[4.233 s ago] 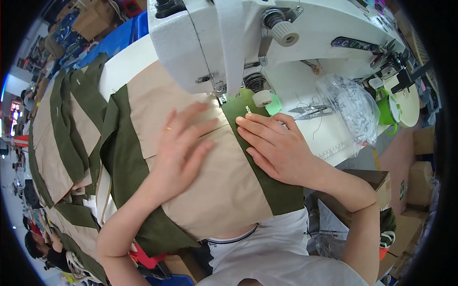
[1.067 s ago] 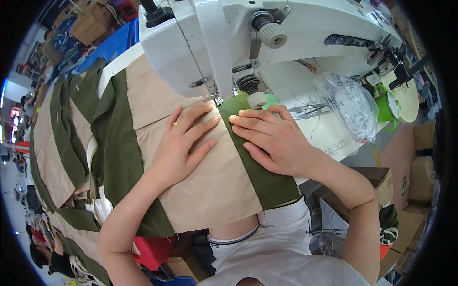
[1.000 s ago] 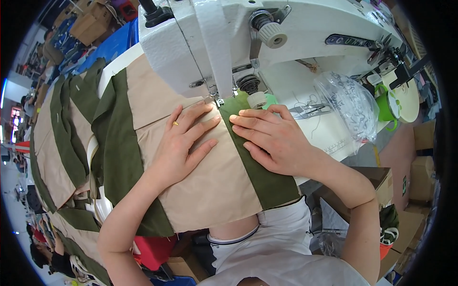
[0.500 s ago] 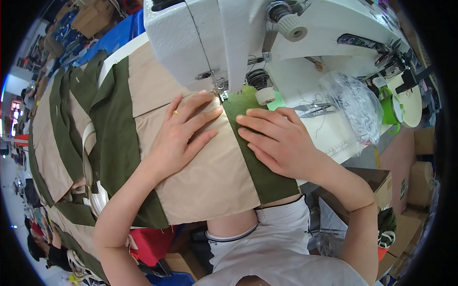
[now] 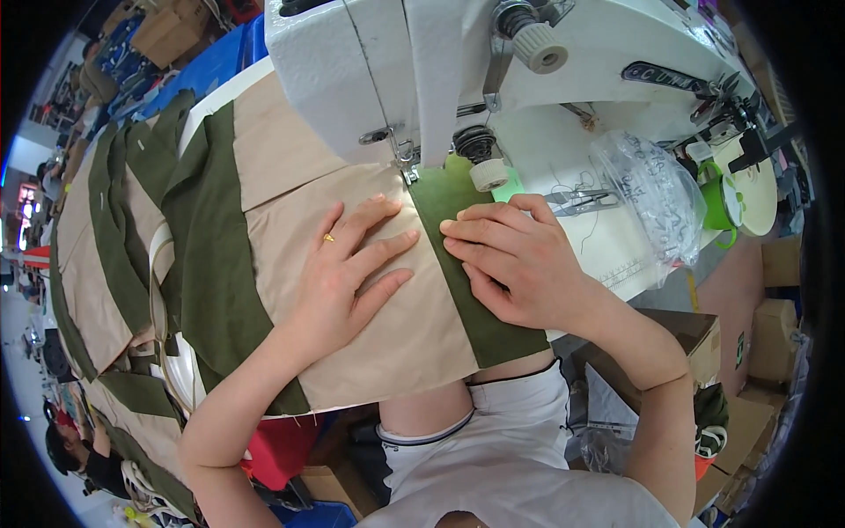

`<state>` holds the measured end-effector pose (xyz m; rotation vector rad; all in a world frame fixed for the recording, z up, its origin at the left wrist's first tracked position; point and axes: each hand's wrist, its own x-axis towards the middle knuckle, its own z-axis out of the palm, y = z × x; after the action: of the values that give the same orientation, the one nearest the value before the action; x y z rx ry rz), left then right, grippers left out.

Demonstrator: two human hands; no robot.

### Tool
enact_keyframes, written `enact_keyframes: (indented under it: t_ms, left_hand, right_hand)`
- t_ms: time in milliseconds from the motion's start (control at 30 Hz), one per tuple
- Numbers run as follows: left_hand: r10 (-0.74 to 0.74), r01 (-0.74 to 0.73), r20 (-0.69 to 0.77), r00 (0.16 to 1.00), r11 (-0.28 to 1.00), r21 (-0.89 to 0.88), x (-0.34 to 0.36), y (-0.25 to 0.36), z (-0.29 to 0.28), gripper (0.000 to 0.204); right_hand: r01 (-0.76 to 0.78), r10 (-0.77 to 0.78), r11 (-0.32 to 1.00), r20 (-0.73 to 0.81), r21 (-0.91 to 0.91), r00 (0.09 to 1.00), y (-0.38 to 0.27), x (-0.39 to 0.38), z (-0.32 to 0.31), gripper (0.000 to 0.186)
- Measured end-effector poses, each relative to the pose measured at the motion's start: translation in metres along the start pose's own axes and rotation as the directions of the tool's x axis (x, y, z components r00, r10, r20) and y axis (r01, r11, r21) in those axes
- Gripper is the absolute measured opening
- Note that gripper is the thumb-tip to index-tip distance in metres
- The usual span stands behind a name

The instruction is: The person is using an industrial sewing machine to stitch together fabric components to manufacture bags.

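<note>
My left hand [image 5: 350, 268], a gold ring on one finger, lies open with spread fingers on the beige fabric panel [image 5: 387, 352]. My right hand [image 5: 515, 260] rests open on the olive green fabric [image 5: 493, 334] along that panel's right edge, fingertips beside the seam. Just beyond my fingertips the presser foot [image 5: 409, 176] of the white sewing machine [image 5: 334, 88] sits on the seam. More olive fabric [image 5: 211, 264] lies folded left of my left hand. Metal thread snips [image 5: 581, 204] with loose threads lie right of my right hand.
Layered beige and olive pieces [image 5: 119, 238] cover the left side. A clear plastic bag [image 5: 651, 202], green mug [image 5: 713, 198] and pale tray [image 5: 755, 189] stand at right. Cardboard boxes [image 5: 770, 339] are beside the table. Another person [image 5: 75, 449] is at lower left.
Compared with earlier, the fabric has moved forward, its lower edge higher in view. In the last half second my left hand has slid back toward me and my right fingertips have shifted slightly.
</note>
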<state>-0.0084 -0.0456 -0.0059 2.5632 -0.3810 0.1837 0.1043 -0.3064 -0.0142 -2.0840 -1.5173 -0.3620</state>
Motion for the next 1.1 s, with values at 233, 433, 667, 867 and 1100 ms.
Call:
enact_keyframes:
  t_ms: [233, 433, 667, 867, 1100]
  left_hand:
    - [0.017, -0.015, -0.039, 0.999, 0.999, 0.03, 0.008, -0.007, -0.002, 0.039]
    - [0.011, -0.01, -0.04, 0.999, 1.0, 0.019, 0.014, -0.013, -0.005, 0.038]
    - [0.023, -0.022, -0.036, 0.999, 1.0, 0.018, 0.022, -0.022, -0.01, 0.037]
    - [0.003, -0.003, 0.007, 1.0, 1.0, 0.005, 0.027, -0.027, -0.013, 0.04]
    - [0.04, -0.04, -0.017, 0.999, 0.999, 0.034, 0.028, -0.03, -0.016, 0.037]
  right_hand:
    - [-0.019, 0.019, 1.0, 0.026, -0.006, 0.999, 0.001, 0.002, 0.0, 0.03]
    - [-0.035, 0.036, 0.999, 0.072, -0.017, 0.997, 0.003, 0.003, 0.0, 0.035]
    - [-0.041, 0.046, 0.998, 0.118, -0.047, 0.992, 0.005, 0.006, 0.0, 0.042]
    - [-0.036, 0.044, 0.997, 0.109, -0.076, 0.993, 0.006, 0.01, 0.001, 0.043]
    - [-0.033, 0.038, 0.998, 0.089, -0.056, 0.995, 0.006, 0.009, 0.003, 0.041]
